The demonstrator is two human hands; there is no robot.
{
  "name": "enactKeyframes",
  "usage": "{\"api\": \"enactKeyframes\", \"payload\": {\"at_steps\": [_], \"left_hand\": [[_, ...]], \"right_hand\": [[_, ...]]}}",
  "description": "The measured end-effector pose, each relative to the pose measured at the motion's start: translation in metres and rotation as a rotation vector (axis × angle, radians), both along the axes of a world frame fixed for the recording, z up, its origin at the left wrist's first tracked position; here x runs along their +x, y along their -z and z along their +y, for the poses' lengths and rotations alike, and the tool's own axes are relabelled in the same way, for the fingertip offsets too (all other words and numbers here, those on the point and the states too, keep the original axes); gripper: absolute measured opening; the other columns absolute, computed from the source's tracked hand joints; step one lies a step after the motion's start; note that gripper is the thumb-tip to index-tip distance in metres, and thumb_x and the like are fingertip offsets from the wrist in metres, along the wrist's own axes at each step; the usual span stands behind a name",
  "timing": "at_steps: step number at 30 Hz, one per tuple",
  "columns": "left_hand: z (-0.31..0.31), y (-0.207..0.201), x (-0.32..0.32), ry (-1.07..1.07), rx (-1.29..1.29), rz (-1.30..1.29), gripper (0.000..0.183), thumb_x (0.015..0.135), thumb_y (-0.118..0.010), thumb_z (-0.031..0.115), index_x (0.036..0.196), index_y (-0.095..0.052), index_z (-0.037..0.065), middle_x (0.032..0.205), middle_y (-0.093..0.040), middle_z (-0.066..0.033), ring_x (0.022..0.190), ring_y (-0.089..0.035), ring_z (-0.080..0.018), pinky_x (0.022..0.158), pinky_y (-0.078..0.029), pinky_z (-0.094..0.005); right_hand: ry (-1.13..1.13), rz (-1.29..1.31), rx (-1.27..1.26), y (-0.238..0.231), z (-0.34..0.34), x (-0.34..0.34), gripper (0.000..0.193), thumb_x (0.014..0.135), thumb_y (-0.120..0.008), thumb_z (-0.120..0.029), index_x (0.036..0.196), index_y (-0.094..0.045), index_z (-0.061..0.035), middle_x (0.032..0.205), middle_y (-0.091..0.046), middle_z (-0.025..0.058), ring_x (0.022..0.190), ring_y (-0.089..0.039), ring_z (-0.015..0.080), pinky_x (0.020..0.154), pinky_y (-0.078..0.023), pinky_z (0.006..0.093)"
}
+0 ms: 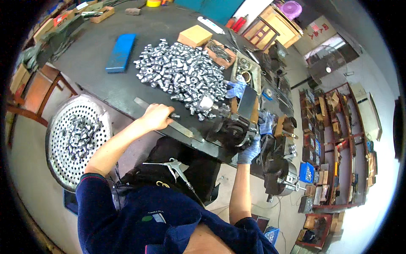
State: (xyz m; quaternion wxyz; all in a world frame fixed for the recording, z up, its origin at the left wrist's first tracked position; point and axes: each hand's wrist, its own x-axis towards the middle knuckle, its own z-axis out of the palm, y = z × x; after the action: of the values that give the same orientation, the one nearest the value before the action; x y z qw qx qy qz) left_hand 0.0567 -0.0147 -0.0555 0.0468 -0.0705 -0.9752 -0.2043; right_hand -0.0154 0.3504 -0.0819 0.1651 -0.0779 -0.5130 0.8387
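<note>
My bare left hand [158, 117] is closed at the near edge of the dark workbench, fingertips pinching a small metal fitting [174, 115]. A large heap of similar shiny fittings [182, 72] lies just beyond it. My right hand [250, 151], in a blue-grey glove, is at the near right side of a small dark bench machine [232, 129]. Its fingers are bent against the machine, and what they grip is hidden. A flat metal bar [181, 129] lies along the bench edge below my left hand. Across my lap rests an air blow gun [175, 169].
A perforated round metal basin [57, 146] with more fittings stands left of the bench. On the bench lie a blue case [121, 53], a yellowish block [194, 36] and a box of thin metal pieces [220, 53]. A vise [281, 171] and shelves [334, 148] are at right.
</note>
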Motion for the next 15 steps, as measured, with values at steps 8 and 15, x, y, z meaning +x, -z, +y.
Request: {"api": "enactKeyframes", "payload": {"at_steps": [8, 15], "left_hand": [[-0.005, 0.010, -0.022, 0.158, -0.044, 0.032, 0.023, 0.075, -0.065, 0.019, 0.089, -0.062, 0.001, 0.072, -0.063, -0.0147, 0.070, -0.063, -0.0301, 0.065, -0.049, -0.0402], [-0.003, -0.034, -0.022, 0.173, 1.418, -0.296, 0.030, 0.080, -0.061, 0.002, 0.106, -0.055, -0.012, 0.082, -0.064, -0.0150, 0.070, -0.063, -0.0179, 0.068, -0.051, -0.0279]], "right_hand": [[0.052, -0.106, -0.001, 0.008, 0.015, 0.005, 0.041, 0.078, -0.066, -0.043, 0.085, -0.059, -0.0026, 0.075, -0.057, 0.0025, 0.063, -0.054, 0.0127, 0.052, -0.044, 0.0240], [0.041, -0.055, -0.026, -0.018, -0.012, 0.018, 0.044, 0.076, -0.066, -0.046, 0.082, -0.058, -0.0031, 0.068, -0.055, 0.0024, 0.057, -0.052, 0.0108, 0.047, -0.042, 0.0214]]}}
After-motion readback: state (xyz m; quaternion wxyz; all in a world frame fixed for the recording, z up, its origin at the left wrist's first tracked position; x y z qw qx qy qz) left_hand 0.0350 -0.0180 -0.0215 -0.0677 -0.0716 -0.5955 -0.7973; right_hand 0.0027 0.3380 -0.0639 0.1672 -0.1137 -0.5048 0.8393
